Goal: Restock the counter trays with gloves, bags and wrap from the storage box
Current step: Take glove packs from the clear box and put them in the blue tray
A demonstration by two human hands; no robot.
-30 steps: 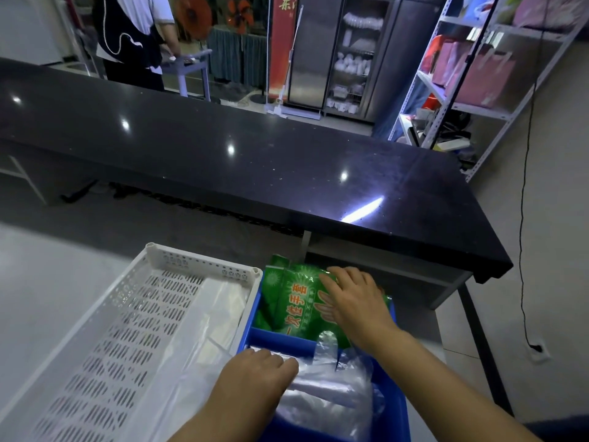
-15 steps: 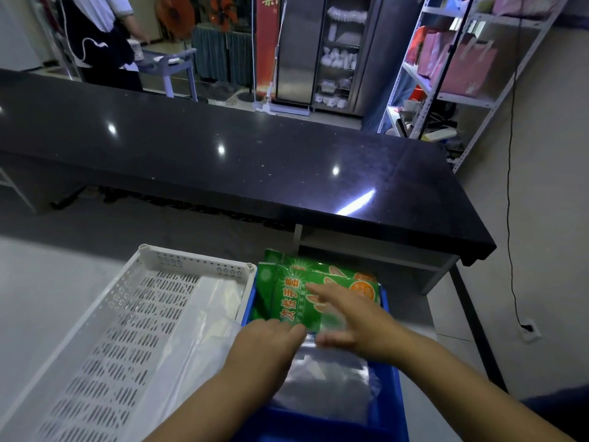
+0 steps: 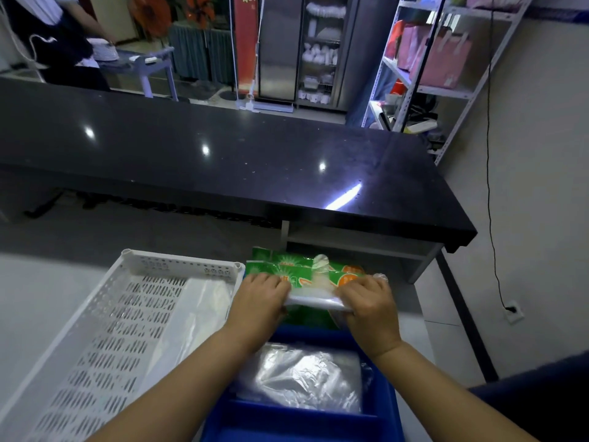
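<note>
Both hands gripped one clear plastic bundle [image 3: 314, 299], the left hand [image 3: 259, 296] closed on its left end and the right hand [image 3: 369, 301] on its right end, above the far part of the blue storage box [image 3: 387, 397]. Green glove packets [image 3: 296, 267] stood at the box's far end, folded clear bags [image 3: 302, 378] lay in its near compartment, and the white perforated tray [image 3: 105, 330] sat just left of the box.

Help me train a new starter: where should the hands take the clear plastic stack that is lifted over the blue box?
By its two short ends, from the near side, as the left hand and right hand do now. The clear plastic stack is thin, limp and slippery, so a grip at both ends probably keeps it flat. One hand in the middle would likely let it sag toward the blue box.
</note>
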